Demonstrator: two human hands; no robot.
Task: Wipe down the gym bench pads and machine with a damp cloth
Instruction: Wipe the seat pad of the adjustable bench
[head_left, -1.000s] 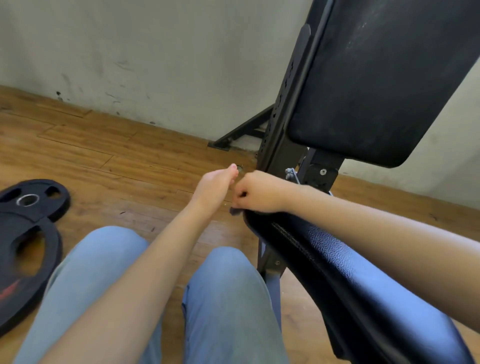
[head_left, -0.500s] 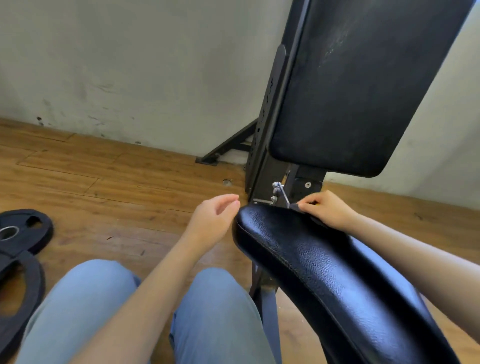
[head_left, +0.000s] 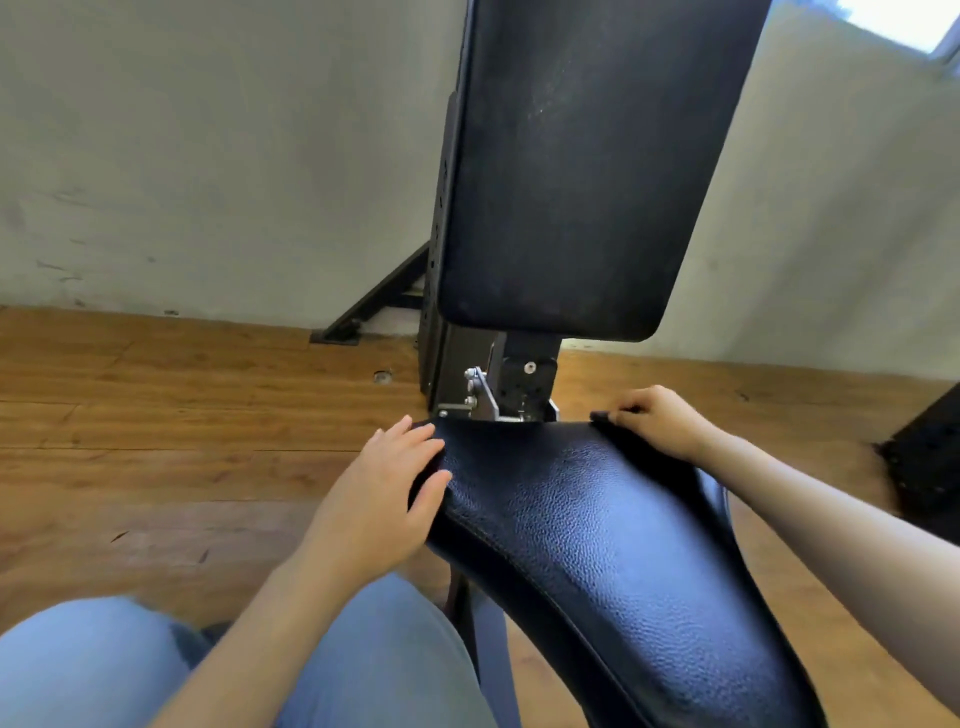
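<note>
Resting on the near left corner of the seat pad (head_left: 597, 525), the left hand (head_left: 384, 499) is seen with its fingers nearly straight and spread, thumb laid on the pad's top face and the other fingertips reaching along the pad's far edge. Nothing is gripped by it. At the pad's far right corner the right hand (head_left: 657, 421) is curled, and a dark cloth (head_left: 602, 417) is pinched between its fingers and thumb; only a small tip of the cloth is shown past the fingertips, touching the pad's edge. How much cloth lies under the hand cannot be told, since it is as dark as the pad.

The seat pad is black, pebbled and glossy, and is seen running from the hands down toward the lower right. Just beyond it a metal bracket (head_left: 483, 392) with bolts is fixed to the black frame (head_left: 439, 291), and above that the back pad (head_left: 582, 171) is set nearly upright, its dull surface marked with faint pale specks. A slanted frame foot (head_left: 374, 306) is planted where the wooden floor (head_left: 182, 415) meets a grey wall (head_left: 208, 145). Blue jeans (head_left: 104, 670) are seen at the bottom left, beside the seat pad. A dark object (head_left: 924, 457) is cut off at the right edge.
</note>
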